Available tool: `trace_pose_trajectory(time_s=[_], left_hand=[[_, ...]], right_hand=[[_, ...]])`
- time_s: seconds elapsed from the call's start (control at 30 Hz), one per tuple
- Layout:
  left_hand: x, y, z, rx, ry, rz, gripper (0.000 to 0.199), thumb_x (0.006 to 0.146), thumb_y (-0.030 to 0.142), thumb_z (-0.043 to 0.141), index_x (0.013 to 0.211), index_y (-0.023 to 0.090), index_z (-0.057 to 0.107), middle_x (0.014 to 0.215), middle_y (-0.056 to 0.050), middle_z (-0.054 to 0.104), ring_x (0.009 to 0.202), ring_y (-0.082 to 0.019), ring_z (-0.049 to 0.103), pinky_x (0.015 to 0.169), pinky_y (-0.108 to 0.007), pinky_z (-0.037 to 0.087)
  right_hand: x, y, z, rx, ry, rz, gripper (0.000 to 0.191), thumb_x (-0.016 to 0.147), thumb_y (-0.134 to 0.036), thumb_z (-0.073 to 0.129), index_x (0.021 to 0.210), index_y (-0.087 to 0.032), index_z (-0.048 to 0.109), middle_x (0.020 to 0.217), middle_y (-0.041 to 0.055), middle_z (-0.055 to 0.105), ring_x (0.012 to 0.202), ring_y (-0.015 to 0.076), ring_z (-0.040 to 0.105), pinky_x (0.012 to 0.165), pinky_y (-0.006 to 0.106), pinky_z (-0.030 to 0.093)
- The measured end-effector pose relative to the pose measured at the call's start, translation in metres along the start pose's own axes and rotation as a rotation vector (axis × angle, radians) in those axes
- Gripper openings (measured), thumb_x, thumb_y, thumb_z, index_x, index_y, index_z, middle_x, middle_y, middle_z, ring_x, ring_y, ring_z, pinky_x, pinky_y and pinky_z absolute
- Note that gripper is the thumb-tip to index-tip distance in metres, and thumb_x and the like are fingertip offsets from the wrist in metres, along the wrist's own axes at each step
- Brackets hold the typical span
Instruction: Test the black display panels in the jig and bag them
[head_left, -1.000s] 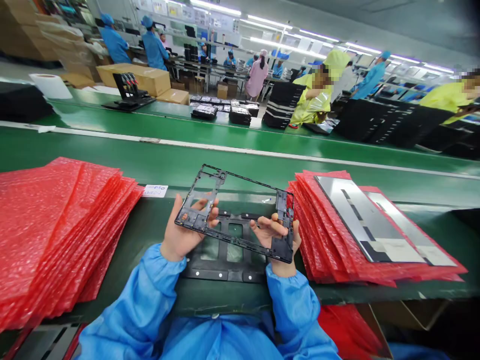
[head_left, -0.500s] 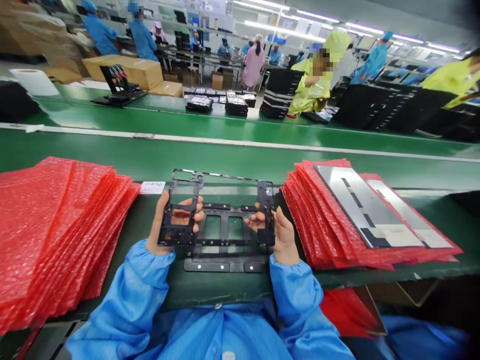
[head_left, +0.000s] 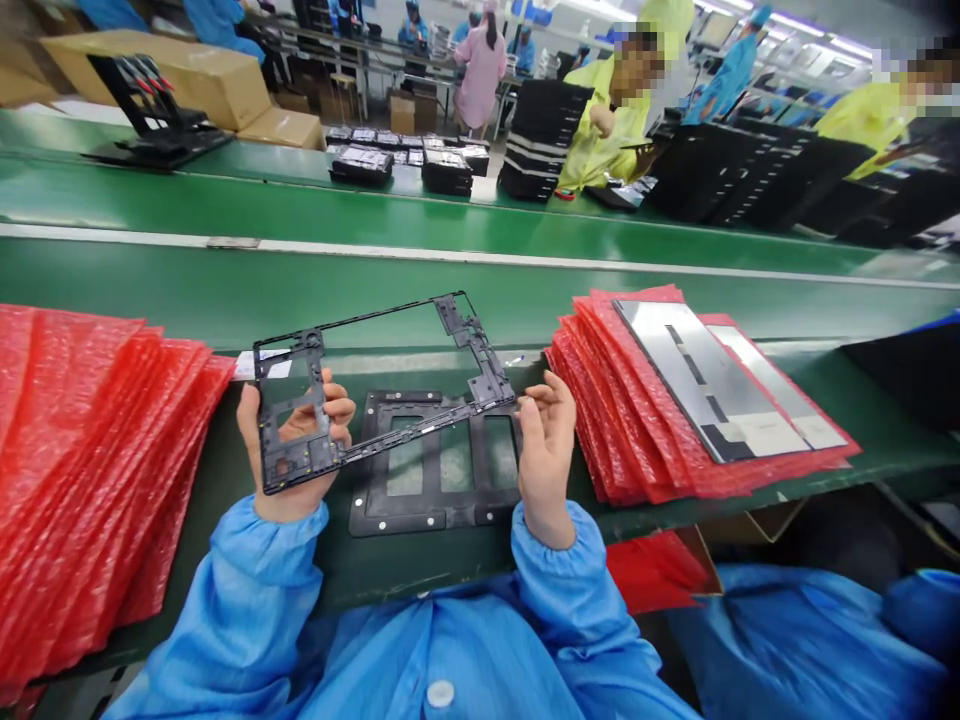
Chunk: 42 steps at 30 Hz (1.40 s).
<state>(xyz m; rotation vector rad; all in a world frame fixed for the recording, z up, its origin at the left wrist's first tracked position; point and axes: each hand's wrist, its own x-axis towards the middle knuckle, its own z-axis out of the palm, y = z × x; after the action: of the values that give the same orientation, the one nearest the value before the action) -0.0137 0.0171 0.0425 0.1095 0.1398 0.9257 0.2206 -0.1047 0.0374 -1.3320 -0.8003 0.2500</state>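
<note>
A thin black device frame with large cut-out openings is raised above the bench, tilted with its right end higher. My left hand grips its left end, thumb on the outer edge and fingers behind, seen through an opening. My right hand is upright by the frame's lower right corner, fingers loosely bent and apart; thumb and corner meet or nearly meet, I cannot tell which. Beneath, a flat black fixture plate with rectangular windows and small round silver dots lies on the green bench, partly covered by the frame.
Red bubble-wrap bags are piled at left. More red bags lie at right, with silver display panels on top. A white label lies behind my left hand. Across the conveyor, a person in yellow stands near stacked black trays.
The frame has turned, its right end swinging up and away. My right hand has gone from gripping its right end to loosely bent fingers at the corner. The view has shifted right and down.
</note>
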Motion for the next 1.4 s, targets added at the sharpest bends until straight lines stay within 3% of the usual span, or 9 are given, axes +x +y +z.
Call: trace_pose_trajectory(time_s=[0.13, 0.2, 0.4, 0.63, 0.8, 0.93, 1.13, 1.27, 1.4], left_hand=[[-0.001, 0.002, 0.001, 0.04, 0.024, -0.029, 0.065, 0.086, 0.067, 0.043, 0.119, 0.012, 0.053, 0.092, -0.01, 0.059, 0.073, -0.017, 0.059, 0.051, -0.026, 0.056], [-0.002, 0.001, 0.004, 0.085, 0.063, -0.023, 0.066, 0.086, 0.067, 0.041, 0.119, 0.012, 0.054, 0.091, -0.01, 0.059, 0.072, -0.017, 0.058, 0.05, -0.026, 0.056], [-0.001, -0.002, 0.009, 0.283, 0.164, 0.008, 0.069, 0.09, 0.065, 0.029, 0.117, 0.008, 0.057, 0.087, -0.011, 0.06, 0.069, -0.018, 0.059, 0.047, -0.027, 0.055], [-0.008, 0.002, -0.015, 0.388, 0.268, -0.057, 0.065, 0.094, 0.058, 0.031, 0.119, 0.004, 0.057, 0.088, -0.013, 0.064, 0.073, -0.021, 0.062, 0.052, -0.029, 0.057], [-0.013, -0.001, -0.026, 0.359, 0.33, -0.061, 0.064, 0.093, 0.058, 0.031, 0.122, 0.007, 0.056, 0.088, -0.013, 0.065, 0.071, -0.021, 0.062, 0.053, -0.029, 0.057], [-0.011, -0.005, -0.027, 0.328, 0.404, -0.044, 0.067, 0.092, 0.06, 0.031, 0.123, 0.005, 0.055, 0.085, -0.013, 0.064, 0.068, -0.02, 0.062, 0.05, -0.028, 0.056], [-0.012, -0.006, -0.026, 0.227, 0.408, -0.034, 0.069, 0.09, 0.063, 0.036, 0.125, 0.006, 0.053, 0.086, -0.013, 0.062, 0.07, -0.019, 0.061, 0.051, -0.025, 0.056], [-0.014, -0.007, -0.027, 0.245, 0.367, 0.005, 0.07, 0.091, 0.064, 0.034, 0.124, 0.006, 0.054, 0.087, -0.012, 0.063, 0.072, -0.019, 0.061, 0.054, -0.026, 0.057], [-0.015, -0.009, -0.029, 0.323, 0.343, 0.015, 0.071, 0.093, 0.063, 0.027, 0.123, 0.005, 0.055, 0.088, -0.013, 0.064, 0.074, -0.02, 0.062, 0.056, -0.028, 0.058]], right_hand=[[0.018, -0.002, -0.016, -0.096, -0.397, 0.052, 0.032, 0.096, -0.044, 0.051, 0.114, -0.023, 0.066, 0.102, 0.0056, 0.063, 0.098, 0.0216, 0.058, 0.089, 0.036, 0.048], [0.023, -0.001, -0.023, -0.098, -0.491, 0.073, 0.034, 0.091, -0.043, 0.06, 0.118, -0.024, 0.064, 0.098, 0.0044, 0.063, 0.092, 0.0211, 0.059, 0.086, 0.036, 0.05], [0.022, 0.006, -0.032, -0.284, -0.543, -0.02, 0.057, 0.085, -0.035, 0.067, 0.138, -0.025, 0.048, 0.095, 0.0028, 0.055, 0.075, 0.0165, 0.054, 0.073, 0.032, 0.051], [-0.001, 0.015, -0.049, -0.556, -0.627, -0.333, 0.032, 0.092, -0.026, 0.06, 0.124, -0.024, 0.06, 0.123, 0.0102, 0.057, 0.116, 0.0253, 0.054, 0.1, 0.044, 0.044], [-0.023, 0.031, -0.055, -0.622, -0.758, -0.454, 0.035, 0.094, -0.016, 0.053, 0.129, -0.022, 0.055, 0.13, 0.0099, 0.06, 0.123, 0.0238, 0.053, 0.102, 0.045, 0.043], [-0.031, 0.041, -0.051, -0.668, -0.743, -0.525, 0.032, 0.095, -0.018, 0.055, 0.127, -0.023, 0.057, 0.126, 0.0095, 0.064, 0.123, 0.0239, 0.055, 0.105, 0.048, 0.04], [-0.035, 0.04, -0.039, -0.694, -0.559, -0.529, 0.022, 0.093, -0.026, 0.061, 0.114, -0.024, 0.065, 0.114, 0.0078, 0.07, 0.113, 0.0243, 0.062, 0.104, 0.047, 0.041], [-0.04, 0.038, -0.031, -0.694, -0.479, -0.475, 0.021, 0.092, -0.021, 0.06, 0.112, -0.024, 0.066, 0.117, 0.0083, 0.068, 0.117, 0.0251, 0.06, 0.106, 0.047, 0.039], [-0.044, 0.04, -0.03, -0.688, -0.486, -0.378, 0.025, 0.093, -0.017, 0.055, 0.114, -0.023, 0.066, 0.121, 0.0093, 0.065, 0.118, 0.0246, 0.057, 0.105, 0.047, 0.04]])
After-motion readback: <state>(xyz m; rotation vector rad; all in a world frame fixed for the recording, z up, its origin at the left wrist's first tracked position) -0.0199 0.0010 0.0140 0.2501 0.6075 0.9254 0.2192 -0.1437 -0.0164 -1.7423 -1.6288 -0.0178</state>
